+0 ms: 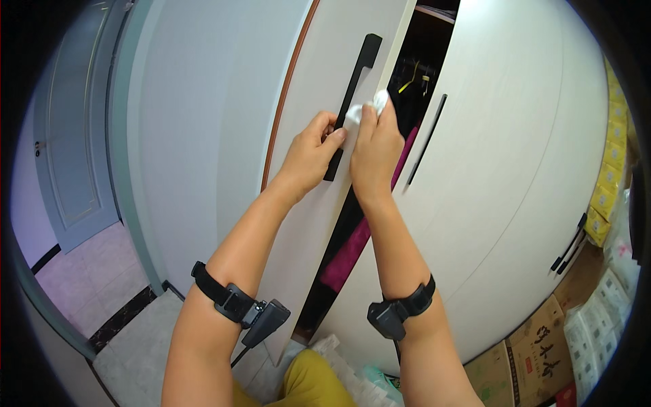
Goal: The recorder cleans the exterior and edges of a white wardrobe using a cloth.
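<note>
A white wardrobe door [325, 91] stands partly open in front of me. My left hand [311, 152] has its fingers curled around the lower half of the door's long black handle [356, 81]. In my right hand [377, 147] is a crumpled white cloth or tissue [380, 102], held just right of the handle near the door's edge. Its lower part is hidden by my fingers. Through the gap behind that hand, dark clothes, a magenta garment [348, 254] and a yellow hanger [408, 79] show inside the wardrobe.
A neighbouring wardrobe door [488, 168] with a slim black handle [427, 140] is shut. Cardboard boxes [534, 351], plastic-wrapped goods [597, 315] and yellow packs [605, 198] stand at the right. At the left is a grey-blue room door [76, 152]. Black straps with devices [264, 315] sit on both forearms.
</note>
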